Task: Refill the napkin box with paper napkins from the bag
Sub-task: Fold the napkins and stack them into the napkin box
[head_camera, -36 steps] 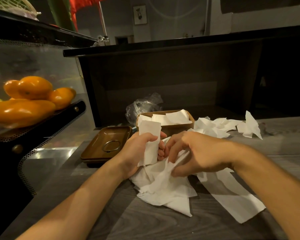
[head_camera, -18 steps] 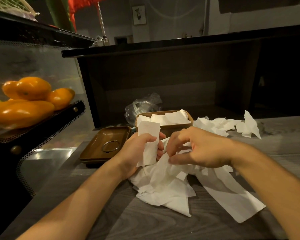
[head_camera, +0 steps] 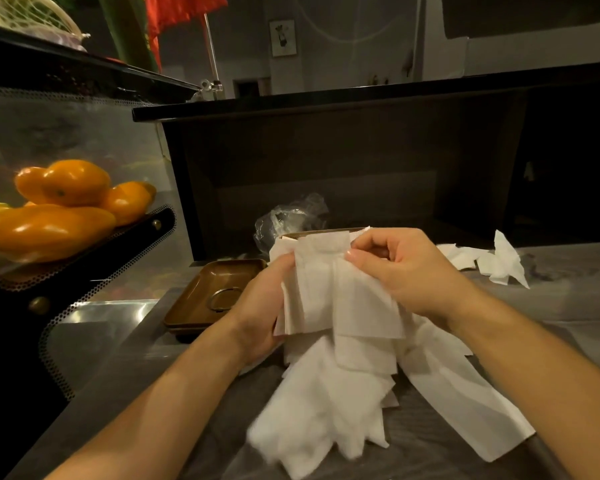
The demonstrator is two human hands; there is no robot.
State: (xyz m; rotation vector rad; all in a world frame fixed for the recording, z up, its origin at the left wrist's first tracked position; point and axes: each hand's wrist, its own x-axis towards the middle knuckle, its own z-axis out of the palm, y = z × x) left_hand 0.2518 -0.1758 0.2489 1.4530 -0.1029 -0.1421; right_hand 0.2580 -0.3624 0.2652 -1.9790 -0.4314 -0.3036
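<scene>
Holding napkins above the counter, left hand gripped the stack, right hand pinched its top edge, just before the napkin box; bag sat behind.

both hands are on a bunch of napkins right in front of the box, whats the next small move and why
Probably square up the napkin stack and carry it forward into the napkin box. The left hand grips its side, the right hand pinches its top, and the sheets look fanned and uneven, with the box just behind.
</scene>
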